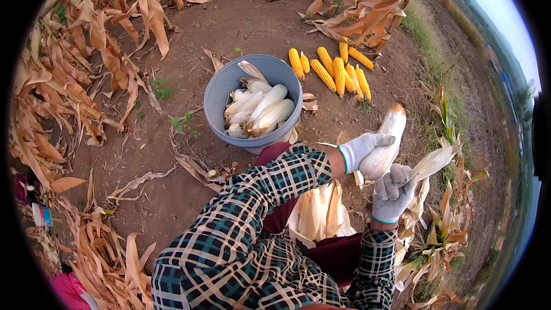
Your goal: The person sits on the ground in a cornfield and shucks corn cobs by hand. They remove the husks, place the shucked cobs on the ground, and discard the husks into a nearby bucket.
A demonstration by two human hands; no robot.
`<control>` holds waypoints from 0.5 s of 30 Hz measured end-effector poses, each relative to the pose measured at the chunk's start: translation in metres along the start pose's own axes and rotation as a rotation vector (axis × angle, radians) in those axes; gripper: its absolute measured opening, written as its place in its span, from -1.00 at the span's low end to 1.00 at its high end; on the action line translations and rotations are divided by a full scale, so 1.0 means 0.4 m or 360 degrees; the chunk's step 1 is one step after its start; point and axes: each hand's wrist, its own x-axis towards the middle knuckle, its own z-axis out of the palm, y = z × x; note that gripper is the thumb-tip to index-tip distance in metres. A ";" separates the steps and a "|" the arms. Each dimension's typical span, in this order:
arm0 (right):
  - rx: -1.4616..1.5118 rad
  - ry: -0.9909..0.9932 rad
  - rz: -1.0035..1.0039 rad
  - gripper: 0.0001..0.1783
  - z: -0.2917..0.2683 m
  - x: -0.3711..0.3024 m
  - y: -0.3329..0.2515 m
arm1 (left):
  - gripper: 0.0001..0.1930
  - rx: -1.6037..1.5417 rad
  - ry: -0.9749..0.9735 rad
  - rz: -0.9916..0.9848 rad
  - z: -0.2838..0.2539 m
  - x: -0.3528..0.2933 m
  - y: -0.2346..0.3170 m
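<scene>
My left hand [363, 150], in a white glove with a green cuff, is wrapped round an ear of corn [387, 140] still covered in pale husk. The ear tilts up and away to the right, its brown tip at the far end. Just below its lower end, my right hand [392, 196], in a greyish glove, has its fingers curled on a husk leaf [435, 162] that sticks out to the right. Whether that leaf is still joined to the ear is hidden by the fingers.
A grey bucket [212, 100] holding several husked-over ears [267, 106] stands ahead. Beyond it, several bare yellow cobs [340, 76] lie on the soil. Loose husks [321, 212] are heaped between my legs, more husks [422, 241] at right. Dry corn stalks [103, 51] border the left.
</scene>
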 end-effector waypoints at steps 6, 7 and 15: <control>-0.0462 0.0898 0.0285 -0.63 -0.217 -0.042 -0.027 | -0.55 -0.0192 0.0180 0.0511 -0.021 -0.028 0.093; -0.0630 0.0921 0.0501 -0.62 -0.269 -0.085 -0.003 | -0.51 -0.0128 0.0290 0.0581 -0.018 -0.040 0.104; -0.2857 -0.0259 0.1964 -0.20 -0.389 -0.366 0.134 | -0.40 0.0162 0.0350 0.0561 -0.017 -0.076 0.101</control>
